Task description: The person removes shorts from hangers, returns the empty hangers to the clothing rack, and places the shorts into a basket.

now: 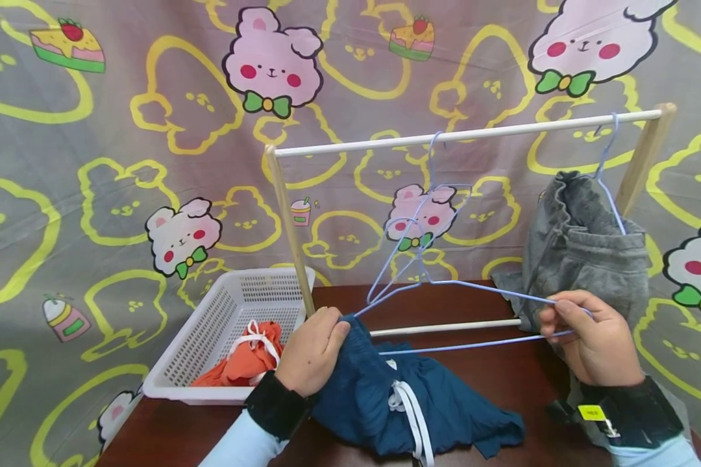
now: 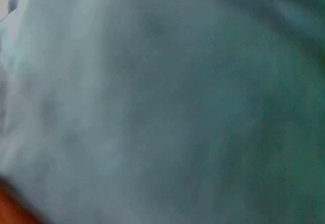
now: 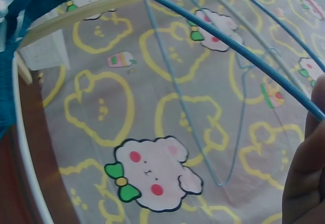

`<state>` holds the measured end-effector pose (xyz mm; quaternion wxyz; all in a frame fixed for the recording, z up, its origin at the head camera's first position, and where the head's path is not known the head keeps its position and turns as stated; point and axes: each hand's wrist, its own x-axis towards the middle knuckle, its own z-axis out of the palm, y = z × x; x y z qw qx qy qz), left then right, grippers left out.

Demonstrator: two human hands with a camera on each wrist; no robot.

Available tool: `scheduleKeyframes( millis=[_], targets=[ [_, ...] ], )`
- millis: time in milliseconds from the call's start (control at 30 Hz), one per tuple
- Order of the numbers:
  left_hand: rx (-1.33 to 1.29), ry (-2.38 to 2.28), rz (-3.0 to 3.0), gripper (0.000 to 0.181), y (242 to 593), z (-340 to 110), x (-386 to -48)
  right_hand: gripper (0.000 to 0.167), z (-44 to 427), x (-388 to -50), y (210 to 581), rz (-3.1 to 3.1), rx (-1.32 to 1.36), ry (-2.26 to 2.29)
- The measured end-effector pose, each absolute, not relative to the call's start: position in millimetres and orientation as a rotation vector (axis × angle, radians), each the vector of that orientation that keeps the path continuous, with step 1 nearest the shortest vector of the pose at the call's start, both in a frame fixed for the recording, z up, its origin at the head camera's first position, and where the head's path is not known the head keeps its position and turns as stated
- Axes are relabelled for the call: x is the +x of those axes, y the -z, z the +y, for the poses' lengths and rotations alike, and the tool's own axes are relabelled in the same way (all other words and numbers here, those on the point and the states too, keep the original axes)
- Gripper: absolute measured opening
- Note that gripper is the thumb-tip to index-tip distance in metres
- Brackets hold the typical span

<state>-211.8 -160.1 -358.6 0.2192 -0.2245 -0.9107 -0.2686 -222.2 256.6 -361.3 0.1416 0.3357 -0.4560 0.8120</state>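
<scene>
Left hand [image 1: 312,350] grips blue garment [image 1: 374,408] by its edge; right hand [image 1: 598,337], well apart, pinches hanger [image 3: 228,42]

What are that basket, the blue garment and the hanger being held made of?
Basket: likely plastic, matte white, with a smooth rim and regular holes.
Blue garment: soft, dull fabric, perhaps cotton, since it folds and crumples.
Hanger: smooth, thin rods, perhaps plastic-coated wire; bare plastic remains possible.

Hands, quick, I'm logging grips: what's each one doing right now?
Left hand: closed, holding the blue garment by its waistband.
Right hand: closed, holding the hanger by its end.
</scene>
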Motion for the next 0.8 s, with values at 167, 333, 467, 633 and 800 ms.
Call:
scheduleKeyframes(
  millis=[167, 333, 467, 633, 800],
  targets=[
    [-0.621, 0.650, -2.590, 0.029, 367.0, -161.6, -216.4, 0.034, 259.5, -220.6, 351.8, -1.191, 0.979, -2.371],
    [-0.575, 0.644, -2.704, 0.027, 374.6, -161.7, -220.3, 0.035, 261.2, -218.4, 344.6, -1.034, 1.058, -2.375],
    [-0.545, 0.634, -2.758, 0.023, 383.6, -162.2, -224.6, 0.032, 260.4, -215.1, 338.7, -0.955, 1.026, -2.305],
    [-0.471, 0.592, -2.786, 0.021, 397.3, -164.4, -231.2, 0.026, 255.9, -209.0, 329.7, -0.959, 0.883, -2.177],
    [-0.402, 0.567, -2.835, 0.028, 407.0, -164.8, -232.8, 0.021, 254.7, -202.2, 325.2, -1.058, 0.848, -2.033]
  ],
)
